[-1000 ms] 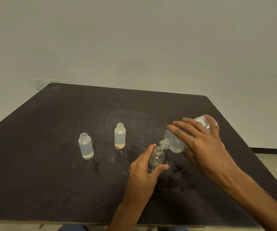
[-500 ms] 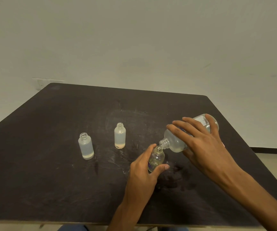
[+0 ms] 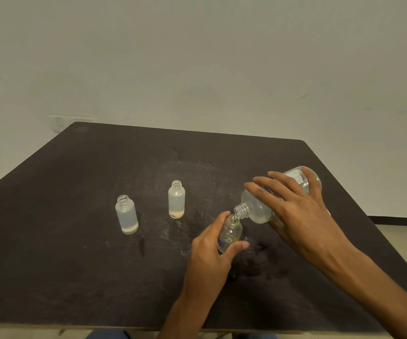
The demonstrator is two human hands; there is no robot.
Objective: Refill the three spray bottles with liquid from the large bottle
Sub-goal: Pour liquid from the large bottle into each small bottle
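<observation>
1. Left of the clear small bottle (image 3: 230,232), two frosted, round-shouldered spray bottles (image 3: 127,214) (image 3: 176,199) stood uncapped, nearly empty.
2. My left hand (image 3: 209,253) clamped that clear bottle on the scuffed dark table (image 3: 75,265).
3. Right of it, my right hand (image 3: 300,214) gripped the tilted large bottle (image 3: 258,209), neck at its mouth: first fill, I judged; next, steady tilting.

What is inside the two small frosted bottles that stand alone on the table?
Each frosted bottle holds only a thin, pale layer of liquid at the bottom; above that they look empty, and both necks are open. The frosted walls blur finer detail.
</observation>
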